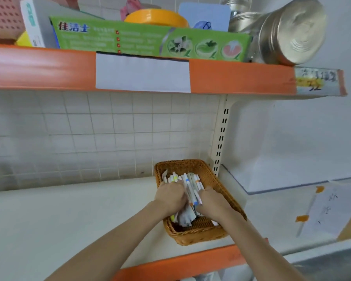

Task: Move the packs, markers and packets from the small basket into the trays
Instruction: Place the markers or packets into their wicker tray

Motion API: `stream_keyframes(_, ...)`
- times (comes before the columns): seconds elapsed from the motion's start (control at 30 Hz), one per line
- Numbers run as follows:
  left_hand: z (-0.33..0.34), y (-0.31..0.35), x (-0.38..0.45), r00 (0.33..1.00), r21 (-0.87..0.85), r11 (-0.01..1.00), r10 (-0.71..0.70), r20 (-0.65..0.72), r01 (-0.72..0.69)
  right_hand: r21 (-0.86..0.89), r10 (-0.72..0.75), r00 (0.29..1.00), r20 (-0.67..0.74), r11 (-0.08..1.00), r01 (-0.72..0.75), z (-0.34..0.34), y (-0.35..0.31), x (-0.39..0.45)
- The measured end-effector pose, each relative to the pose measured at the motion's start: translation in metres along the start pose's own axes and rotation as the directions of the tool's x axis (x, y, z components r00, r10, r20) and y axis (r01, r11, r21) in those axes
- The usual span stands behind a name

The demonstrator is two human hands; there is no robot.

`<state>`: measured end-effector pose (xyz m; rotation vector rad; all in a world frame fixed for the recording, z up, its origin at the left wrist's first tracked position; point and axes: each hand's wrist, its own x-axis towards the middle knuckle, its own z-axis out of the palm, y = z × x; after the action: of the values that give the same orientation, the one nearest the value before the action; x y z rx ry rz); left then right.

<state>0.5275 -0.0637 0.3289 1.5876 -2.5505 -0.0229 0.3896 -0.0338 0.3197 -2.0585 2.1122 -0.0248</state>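
Note:
A small brown wicker basket [215,179] sits on the white shelf, against the right upright. Inside it lies a bundle of white markers [190,186] with coloured caps, and white packets [185,217] lie under them toward the near end. Both my hands are inside the basket. My left hand [170,196] curls its fingers round the left side of the marker bundle. My right hand [213,201] closes on the bundle's right side. No tray is in view.
The white shelf board [69,220] stretches left of the basket, with an orange front edge [180,264]. Overhead is an orange-edged shelf [241,78] carrying a green box [150,37], a metal can [288,33] and other goods. A clear divider [272,191] stands to the right.

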Motion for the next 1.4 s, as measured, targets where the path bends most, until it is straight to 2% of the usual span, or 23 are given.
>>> stream_keyframes(0.13,0.001,-0.001,-0.002,1.0,-0.109,0.994,-0.002,-0.028,-0.001,0.126,0.011,0.994,-0.109,0.992,0.003,-0.001,0.001,0.0)
stream_keyframes(0.27,-0.001,0.0,-0.006,0.973,-0.279,0.96,-0.073,-0.218,0.01,0.225,-0.031,0.966,-0.256,0.97,0.091,-0.006,0.0,-0.003)
stream_keyframes(0.37,-0.016,0.01,-0.016,0.924,-0.442,0.897,-0.157,-0.349,-0.015,0.229,-0.112,0.954,-0.278,0.957,0.179,-0.013,-0.004,-0.007)
stream_keyframes(0.43,-0.028,0.013,-0.025,0.9,-0.496,0.868,-0.214,-0.38,-0.003,0.218,-0.157,0.945,-0.286,0.95,0.223,-0.017,-0.009,-0.008)
stream_keyframes(0.53,-0.04,0.004,-0.045,0.891,-0.489,0.867,-0.294,-0.346,0.096,0.24,-0.196,0.939,-0.283,0.933,0.268,-0.022,-0.023,-0.013)
stream_keyframes(0.7,-0.046,-0.035,-0.095,0.85,-0.45,0.817,-0.487,-0.202,0.361,0.263,-0.312,0.919,-0.24,0.891,0.371,-0.024,-0.067,-0.028)
stream_keyframes(0.8,-0.046,-0.064,-0.128,0.819,-0.431,0.786,-0.55,-0.163,0.443,0.233,-0.373,0.902,-0.216,0.878,0.419,-0.018,-0.105,-0.043)
stream_keyframes(0.93,-0.051,-0.108,-0.175,0.791,-0.407,0.777,-0.584,-0.183,0.479,0.211,-0.436,0.885,-0.166,0.86,0.464,-0.007,-0.162,-0.067)
stream_keyframes(1.23,-0.06,-0.216,-0.293,0.774,-0.402,0.767,-0.604,-0.189,0.5,0.201,-0.474,0.87,-0.139,0.846,0.493,0.03,-0.32,-0.116)
stream_keyframes(1.4,-0.067,-0.272,-0.336,0.755,-0.378,0.761,-0.624,-0.201,0.528,0.191,-0.496,0.86,-0.122,0.838,0.511,0.046,-0.385,-0.127)
